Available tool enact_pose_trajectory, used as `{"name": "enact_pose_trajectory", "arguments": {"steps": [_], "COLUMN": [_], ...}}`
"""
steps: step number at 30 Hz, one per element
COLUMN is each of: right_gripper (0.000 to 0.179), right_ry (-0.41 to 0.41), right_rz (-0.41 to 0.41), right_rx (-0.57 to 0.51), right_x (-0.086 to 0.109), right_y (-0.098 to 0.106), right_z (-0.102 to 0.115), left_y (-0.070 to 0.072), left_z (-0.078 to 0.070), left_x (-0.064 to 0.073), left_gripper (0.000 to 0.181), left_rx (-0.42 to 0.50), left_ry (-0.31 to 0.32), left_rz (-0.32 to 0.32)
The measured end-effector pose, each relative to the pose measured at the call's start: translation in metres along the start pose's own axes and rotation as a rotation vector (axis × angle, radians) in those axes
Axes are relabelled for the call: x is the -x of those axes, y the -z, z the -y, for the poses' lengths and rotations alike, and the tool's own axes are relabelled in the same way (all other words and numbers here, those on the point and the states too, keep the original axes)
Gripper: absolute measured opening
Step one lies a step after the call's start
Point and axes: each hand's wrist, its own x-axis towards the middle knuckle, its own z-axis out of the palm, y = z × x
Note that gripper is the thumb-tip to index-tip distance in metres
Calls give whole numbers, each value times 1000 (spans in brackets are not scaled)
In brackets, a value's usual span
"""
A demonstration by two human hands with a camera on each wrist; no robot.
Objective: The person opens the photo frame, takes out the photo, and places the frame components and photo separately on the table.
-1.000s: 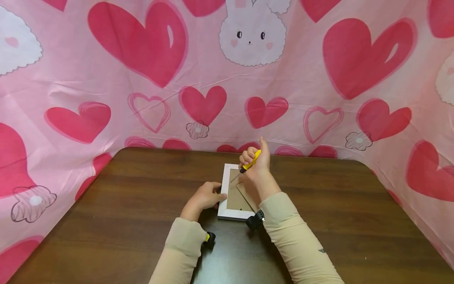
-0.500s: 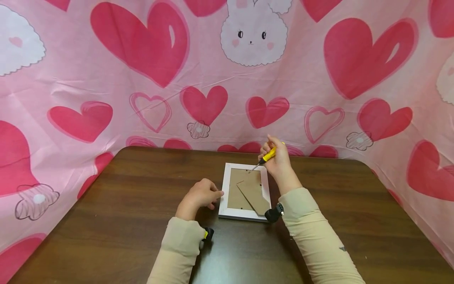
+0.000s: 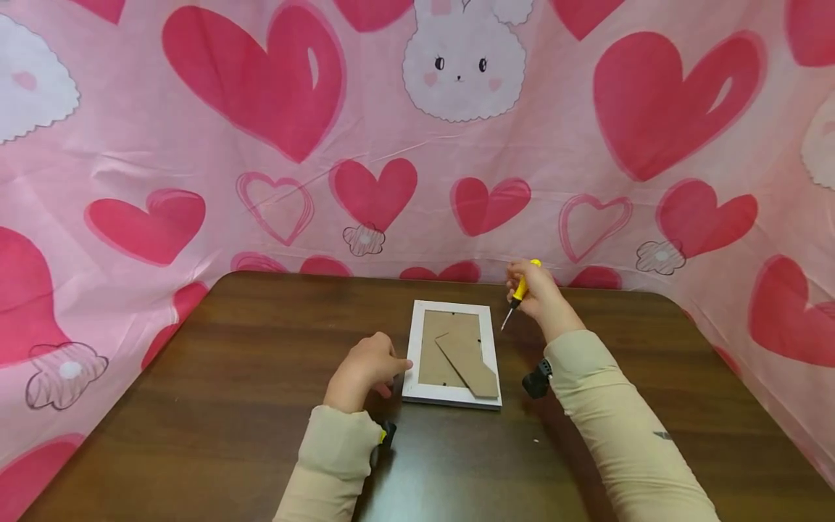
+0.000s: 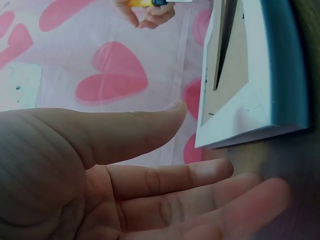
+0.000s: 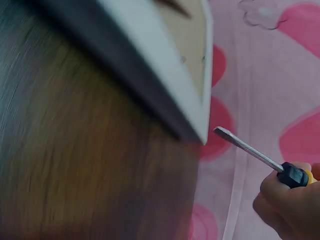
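A white picture frame (image 3: 412, 341) lies back side up on the table, its brown backing board (image 3: 433, 362) and slanted easel stand (image 3: 466, 359) showing. Small dark tabs sit along the board's edges. To the right of the frame, my right hand (image 3: 536, 290) grips a yellow and black screwdriver (image 3: 520, 291); its flat tip points down and clear of the frame, and the metal shaft (image 5: 247, 148) shows well in the right wrist view. My left hand (image 3: 367, 368) is beside the frame's left edge, thumb and fingers (image 4: 170, 182) loosely extended and holding nothing.
The dark wooden table (image 3: 248, 406) reaches back to a pink curtain (image 3: 287, 145) printed with hearts and rabbits. A tiny white speck (image 3: 536, 441) lies on the table right of the frame. A dark camera (image 3: 537, 379) is strapped to the right wrist.
My right hand has moved right with the screwdriver, from over the backing board to beyond the frame's right edge. My left hand has eased off the frame's left edge; the frame stays put.
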Motion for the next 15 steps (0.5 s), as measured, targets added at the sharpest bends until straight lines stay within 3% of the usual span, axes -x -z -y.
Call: {"name": "enact_pose_trajectory", "arguments": {"steps": [4, 10, 15], "right_gripper": [13, 49, 47], "right_ry": [-17, -42, -31], "right_rz": [-40, -36, -12], "right_rx": [203, 560, 776], "right_x": [-3, -11, -20], "right_y": [7, 14, 12], "right_z": [-5, -14, -21], "left_y": [-2, -7, -8], "left_z": [3, 6, 6], "left_x": [-1, -3, -4], "left_gripper": [28, 27, 27], "left_rx": [20, 76, 97], "left_ry": [3, -3, 5], "left_rz": [12, 57, 91]}}
